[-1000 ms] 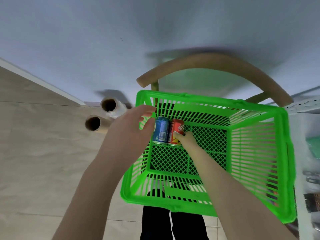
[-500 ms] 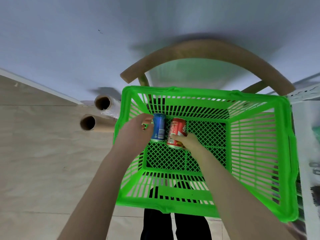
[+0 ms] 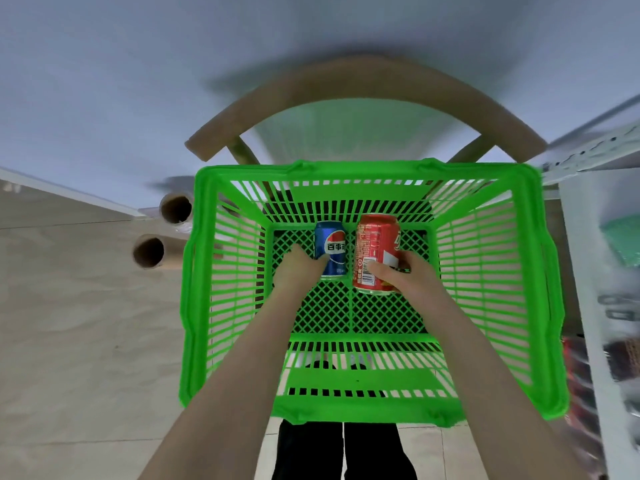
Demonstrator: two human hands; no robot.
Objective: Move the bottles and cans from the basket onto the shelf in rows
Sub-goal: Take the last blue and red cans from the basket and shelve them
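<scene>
- Two cardboard tubes lie on the floor left of the basket.
- Left hand grips the blue can, low in the basket.
- Right hand wraps the red can, apparently raised higher (one can each, likely for a single trip).
- Shelf stands right, blurred.

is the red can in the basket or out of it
In. The red can is within the green basket, over its mesh floor, gripped by the right hand; lifted or resting, cannot tell.
</scene>
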